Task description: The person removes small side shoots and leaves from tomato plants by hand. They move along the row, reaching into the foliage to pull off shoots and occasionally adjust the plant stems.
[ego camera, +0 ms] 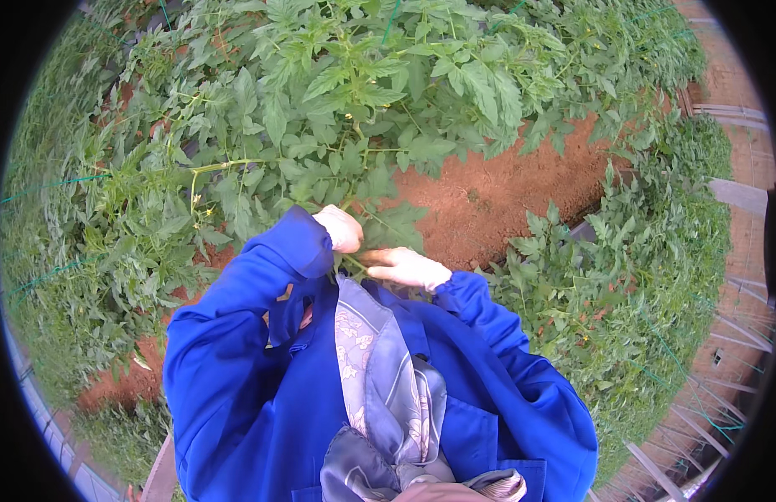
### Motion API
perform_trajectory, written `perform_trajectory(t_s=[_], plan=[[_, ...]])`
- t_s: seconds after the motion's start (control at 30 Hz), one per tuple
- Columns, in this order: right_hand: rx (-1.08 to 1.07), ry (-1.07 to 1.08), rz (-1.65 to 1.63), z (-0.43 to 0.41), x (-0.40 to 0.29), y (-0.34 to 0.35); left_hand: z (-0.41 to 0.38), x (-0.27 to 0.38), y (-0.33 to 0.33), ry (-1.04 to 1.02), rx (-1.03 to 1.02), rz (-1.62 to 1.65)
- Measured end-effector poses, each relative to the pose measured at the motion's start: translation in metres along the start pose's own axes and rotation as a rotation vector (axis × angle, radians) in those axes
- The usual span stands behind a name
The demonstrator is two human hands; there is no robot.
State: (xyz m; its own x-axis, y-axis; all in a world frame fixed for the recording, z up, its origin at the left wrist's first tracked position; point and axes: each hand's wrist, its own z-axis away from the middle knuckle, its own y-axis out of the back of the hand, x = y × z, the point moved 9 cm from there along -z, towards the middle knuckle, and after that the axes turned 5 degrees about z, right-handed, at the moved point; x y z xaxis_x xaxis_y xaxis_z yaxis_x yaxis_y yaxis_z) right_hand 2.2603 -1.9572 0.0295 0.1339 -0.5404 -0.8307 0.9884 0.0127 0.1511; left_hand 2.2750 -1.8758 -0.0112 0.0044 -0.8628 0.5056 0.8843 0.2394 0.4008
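Leafy tomato plants with small yellow flowers fill the view before me. My left hand is bent downward among the leaves, its fingertips hidden behind the hand. Just to its right and lower, my right hand reaches in from the right, thumb and fingers around a green tomato stem close to my chest. A broad tomato leaf spreads just above my right hand. Both arms are in blue sleeves, and a grey-purple patterned scarf hangs down below the hands.
Reddish-brown soil lies between the plant rows, with a dark strip along its edge. Another tomato row stands at the right. Green twine runs through the plants at the left. Pale poles stand at the lower right.
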Motion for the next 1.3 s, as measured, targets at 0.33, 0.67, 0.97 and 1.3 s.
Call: perform_trajectory(t_s=[0.33, 0.67, 0.97, 1.3], plan=[[0.57, 0.309, 0.728, -0.143, -0.02, 0.124, 0.007, -0.028, -0.042, 0.082, -0.08, -0.564], [0.014, -0.067, 1.206, -0.213, 0.065, 0.129, 0.067, -0.136, -0.044, 0.094, 0.425, -0.571], [0.419, 0.186, 0.08, -0.185, 0.133, 0.21, 0.061, -0.065, -0.023, -0.152, 0.463, -0.478], [0.424, 0.44, 0.574, -0.193, 0.045, 0.252, 0.024, -0.033, -0.027, 0.268, 0.574, -0.386]])
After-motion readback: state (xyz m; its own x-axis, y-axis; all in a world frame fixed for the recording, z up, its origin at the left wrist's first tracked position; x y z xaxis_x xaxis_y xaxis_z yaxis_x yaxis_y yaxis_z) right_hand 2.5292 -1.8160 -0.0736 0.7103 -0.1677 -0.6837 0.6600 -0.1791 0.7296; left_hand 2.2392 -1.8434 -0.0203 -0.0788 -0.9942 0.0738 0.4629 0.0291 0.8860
